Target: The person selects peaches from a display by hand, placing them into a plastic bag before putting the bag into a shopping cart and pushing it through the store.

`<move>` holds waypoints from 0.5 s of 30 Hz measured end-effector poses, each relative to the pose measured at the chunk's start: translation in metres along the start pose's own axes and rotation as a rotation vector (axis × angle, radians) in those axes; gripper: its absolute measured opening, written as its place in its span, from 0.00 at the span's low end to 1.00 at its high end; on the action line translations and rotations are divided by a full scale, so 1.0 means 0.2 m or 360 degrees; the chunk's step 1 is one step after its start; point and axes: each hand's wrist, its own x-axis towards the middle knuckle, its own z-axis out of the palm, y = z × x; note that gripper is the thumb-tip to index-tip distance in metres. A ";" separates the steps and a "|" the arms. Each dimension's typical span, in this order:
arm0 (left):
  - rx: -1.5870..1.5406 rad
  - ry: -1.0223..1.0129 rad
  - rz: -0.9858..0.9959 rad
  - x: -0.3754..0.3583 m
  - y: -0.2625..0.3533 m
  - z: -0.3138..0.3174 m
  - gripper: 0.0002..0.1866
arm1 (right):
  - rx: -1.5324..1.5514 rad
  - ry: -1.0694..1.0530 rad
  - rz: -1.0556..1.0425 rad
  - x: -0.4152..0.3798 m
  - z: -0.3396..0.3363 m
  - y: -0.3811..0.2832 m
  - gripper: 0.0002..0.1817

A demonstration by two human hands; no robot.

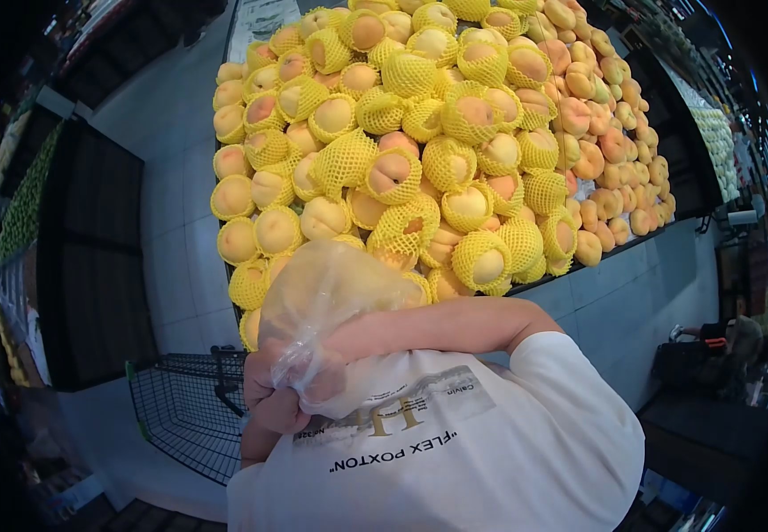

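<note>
While both hands [277, 390] bunch together by the chest, squeezing the neck of a clear plastic bag [331, 301], the bag puffs up above them. Netted peaches [401, 168] sit just past it.

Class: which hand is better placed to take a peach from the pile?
Probably right: the left hand is clenched on the plastic bag, while the right hand, part hidden behind it, lies nearer the peaches.
</note>
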 end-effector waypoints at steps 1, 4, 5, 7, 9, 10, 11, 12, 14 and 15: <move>-0.0033 -0.0034 0.0021 0.00 -0.01 -0.01 0.18 | -0.0009 0.0000 -0.0003 0.00 0.01 0.01 0.23; -0.0039 0.0041 0.0001 0.00 -0.02 0.01 0.19 | -0.0018 -0.0005 0.0000 0.02 0.02 0.02 0.25; -0.0052 0.0020 0.0030 0.00 -0.02 0.01 0.18 | -0.0020 -0.0005 0.0002 0.03 0.02 0.03 0.25; -0.0079 -0.0022 0.0092 -0.01 -0.04 0.00 0.18 | -0.0025 -0.0010 0.0004 0.04 0.03 0.04 0.26; -0.0054 0.0014 0.0078 0.00 -0.03 0.02 0.16 | -0.0027 -0.0020 0.0007 0.05 0.04 0.05 0.27; -0.0042 0.0032 0.0070 0.00 -0.02 0.03 0.16 | -0.0027 -0.0018 0.0013 0.06 0.04 0.05 0.28; -0.0042 0.0078 0.0061 0.01 -0.02 0.03 0.16 | -0.0026 -0.0022 0.0012 0.07 0.04 0.06 0.28; -0.0042 0.0123 0.0051 0.00 -0.02 0.04 0.16 | -0.0028 -0.0022 0.0015 0.07 0.04 0.06 0.29; 0.0021 0.0175 0.0037 -0.01 -0.02 0.04 0.16 | -0.0021 -0.0018 0.0025 0.08 0.05 0.07 0.30; 0.0085 0.0182 0.0033 -0.02 -0.02 0.03 0.15 | -0.0028 -0.0019 0.0031 0.08 0.04 0.07 0.31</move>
